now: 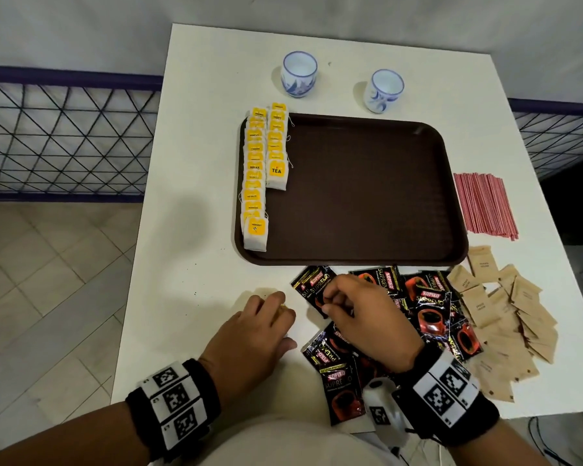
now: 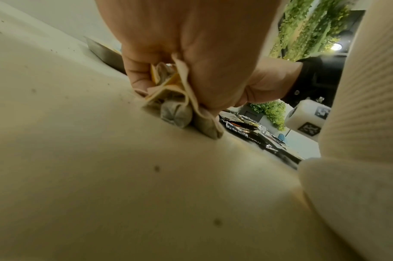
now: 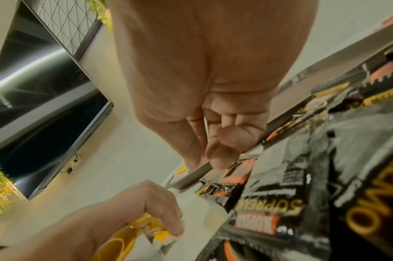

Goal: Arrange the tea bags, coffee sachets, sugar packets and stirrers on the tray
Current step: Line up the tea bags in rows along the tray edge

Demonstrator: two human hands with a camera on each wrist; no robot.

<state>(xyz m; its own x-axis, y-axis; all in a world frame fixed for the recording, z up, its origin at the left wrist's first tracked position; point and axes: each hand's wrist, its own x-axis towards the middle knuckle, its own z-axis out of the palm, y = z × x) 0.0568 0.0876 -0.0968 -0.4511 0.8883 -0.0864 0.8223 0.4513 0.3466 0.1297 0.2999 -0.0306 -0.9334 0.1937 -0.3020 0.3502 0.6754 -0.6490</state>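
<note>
On the left side of the brown tray (image 1: 367,190) lie two rows of yellow-tagged tea bags (image 1: 254,176). My left hand (image 1: 283,307) rests on the white table in front of the tray and grips a crumpled bunch of tea bags (image 2: 173,98). My right hand (image 1: 327,306) hovers over the black coffee sachets (image 1: 428,304), with thumb and forefinger curled onto the corner of one sachet (image 1: 312,285) that lies flat. Red stirrers (image 1: 485,205) sit right of the tray. Brown sugar packets (image 1: 505,314) are heaped at the front right.
Two white-and-blue cups (image 1: 298,74) (image 1: 383,90) stand behind the tray. A small white device (image 1: 381,408) sits at the table's front edge under my right wrist. A dark wire-mesh railing (image 1: 64,136) runs along the table's left side.
</note>
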